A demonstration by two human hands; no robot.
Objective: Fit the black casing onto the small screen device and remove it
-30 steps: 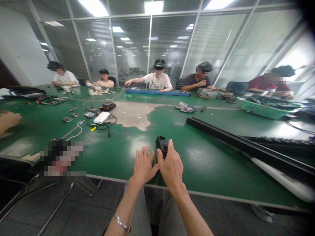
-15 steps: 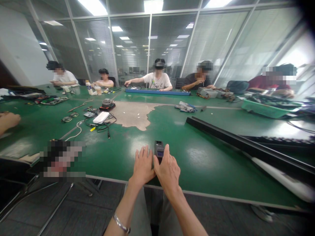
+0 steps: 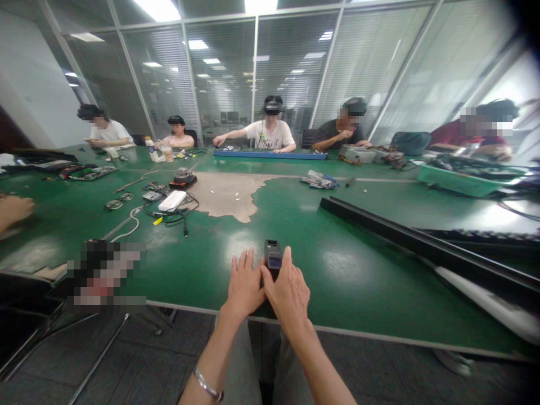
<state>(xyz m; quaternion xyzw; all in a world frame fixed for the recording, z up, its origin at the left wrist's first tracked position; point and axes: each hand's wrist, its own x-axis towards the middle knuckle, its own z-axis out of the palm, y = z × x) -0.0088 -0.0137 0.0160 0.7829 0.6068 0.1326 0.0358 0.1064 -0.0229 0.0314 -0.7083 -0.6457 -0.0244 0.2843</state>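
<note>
A small black box-shaped device point(image 3: 273, 255) with a bluish face stands near the front edge of the green table point(image 3: 346, 270). My left hand point(image 3: 244, 284) lies against its left side, fingers stretched forward and close together. My right hand point(image 3: 287, 289) covers its right side and lower part, fingers curled along it. Both hands hold the device between them. A metal bracelet point(image 3: 207, 385) is on my left wrist.
A long black rail point(image 3: 417, 242) runs diagonally on the right, a white tube point(image 3: 489, 306) beside it. Cables, a white box point(image 3: 173, 201) and small parts lie at left. Several people sit round the far side; another person's hand point(image 3: 14, 209) rests at the left edge.
The device has been lowered and turned from a tilted hold to standing upright on the table between my hands. The camera view has tipped slightly downward.
</note>
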